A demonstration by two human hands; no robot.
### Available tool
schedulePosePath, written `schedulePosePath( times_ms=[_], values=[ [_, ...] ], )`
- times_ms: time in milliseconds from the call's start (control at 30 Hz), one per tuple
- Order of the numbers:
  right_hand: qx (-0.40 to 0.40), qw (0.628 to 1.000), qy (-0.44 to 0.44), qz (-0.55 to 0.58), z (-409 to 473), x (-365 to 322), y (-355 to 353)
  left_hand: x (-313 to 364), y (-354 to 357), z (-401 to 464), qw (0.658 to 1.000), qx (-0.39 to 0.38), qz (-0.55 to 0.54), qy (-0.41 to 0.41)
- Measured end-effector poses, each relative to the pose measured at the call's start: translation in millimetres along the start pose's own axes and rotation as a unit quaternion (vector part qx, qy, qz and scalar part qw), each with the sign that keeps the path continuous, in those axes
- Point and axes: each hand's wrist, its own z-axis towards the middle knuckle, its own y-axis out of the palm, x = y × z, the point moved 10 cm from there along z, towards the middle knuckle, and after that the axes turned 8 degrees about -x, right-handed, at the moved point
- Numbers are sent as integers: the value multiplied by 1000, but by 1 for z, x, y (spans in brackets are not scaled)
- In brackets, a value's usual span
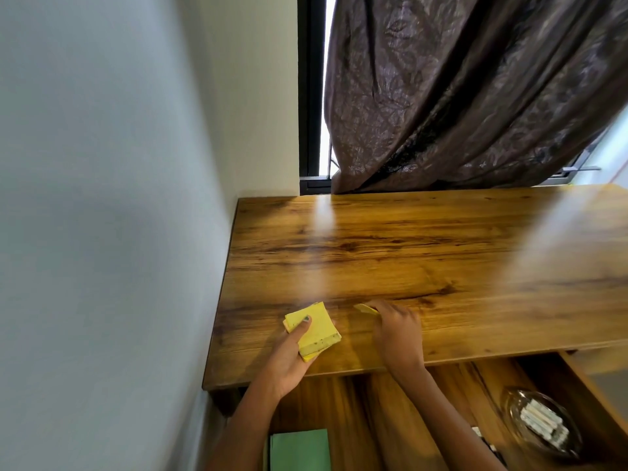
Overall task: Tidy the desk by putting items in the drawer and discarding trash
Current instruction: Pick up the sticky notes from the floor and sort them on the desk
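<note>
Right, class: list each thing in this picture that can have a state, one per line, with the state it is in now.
Left hand: grips the yellow sticky-note pad, thumb on top.
Yellow sticky-note pad: held just above the desk, sheets slightly fanned.
Right hand: pinches a loose yellow note at the desk surface.
Drawer: pulled open.
Green paper: lying flat in the drawer.
Clear bag of white sticks: in the drawer.
Curtain: mostly drawn across the window.
</note>
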Motion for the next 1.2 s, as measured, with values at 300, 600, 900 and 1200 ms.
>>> schedulePosePath(
  times_ms=[300,600,900,1200],
  values=[
    [23,967,-251,38,-22,-103,11,-2,0,6,1000,-14,-3,7],
    [-134,957,-255,13,-40,-93,74,-2,-7,6,1000,-26,-12,-11],
    [5,938,-2,346,-14,-38,33,-3,-16,12,998,35,46,-1],
    [-246,862,63,438,-14,-35,73,0,-10,7,995,45,91,14]
  ],
)
